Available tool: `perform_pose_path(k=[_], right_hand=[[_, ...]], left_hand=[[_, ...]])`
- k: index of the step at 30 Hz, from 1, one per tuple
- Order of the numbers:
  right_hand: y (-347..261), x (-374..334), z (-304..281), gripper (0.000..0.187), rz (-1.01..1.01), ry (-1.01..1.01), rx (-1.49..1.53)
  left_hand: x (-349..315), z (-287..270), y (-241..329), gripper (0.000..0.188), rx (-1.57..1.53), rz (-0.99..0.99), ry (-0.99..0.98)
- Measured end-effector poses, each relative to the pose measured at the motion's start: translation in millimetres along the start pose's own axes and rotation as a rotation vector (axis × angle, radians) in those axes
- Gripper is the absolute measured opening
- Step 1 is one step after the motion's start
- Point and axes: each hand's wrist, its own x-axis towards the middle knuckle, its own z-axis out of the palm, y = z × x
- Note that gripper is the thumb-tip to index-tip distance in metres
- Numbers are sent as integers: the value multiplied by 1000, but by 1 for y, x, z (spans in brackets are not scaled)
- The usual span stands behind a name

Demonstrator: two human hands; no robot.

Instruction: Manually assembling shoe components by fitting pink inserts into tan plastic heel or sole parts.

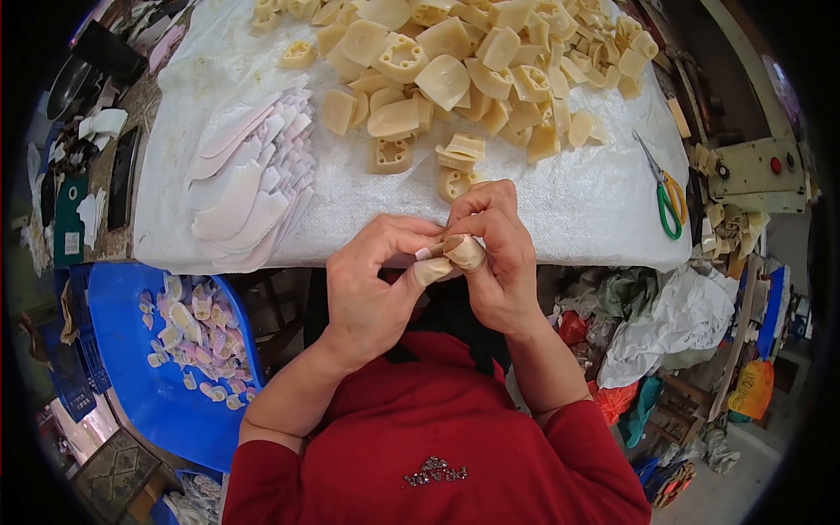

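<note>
At the near edge of the white-covered table, my left hand (372,271) and my right hand (499,258) meet with fingers closed. They pinch a small pale piece (425,254) between them, mostly hidden by the fingers; its exact kind cannot be made out. Both thumb tips have beige wrapping. Just beyond my fingers lies a cream plastic shoe heel (456,184) with holes in its face. Farther back is a big heap of similar cream heels (464,70). Left of my hands, thin white and pinkish cut pieces (249,179) lie stacked in overlapping rows.
Scissors (662,185) with green and orange handles lie at the table's right. A blue basin (175,420) at lower left holds several pinkish-white covered pieces (201,332). Crumpled white wrapping (669,324) and bags sit below right. A metal box with a red button (758,172) stands at right.
</note>
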Motion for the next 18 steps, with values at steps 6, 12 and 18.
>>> perform_pose_path(k=[6, 12, 18], right_hand=[[4, -6, -4, 19, 103, -39, 435], [-2, 2, -21, 49, 571, -203, 834], [8, -3, -18, 56, -15, -93, 279]], left_hand=[[-3, -9, 3, 11, 110, 77, -5], [0, -13, -6, 10, 348, 504, -59], [-9, -20, -9, 48, -66, 107, -173]])
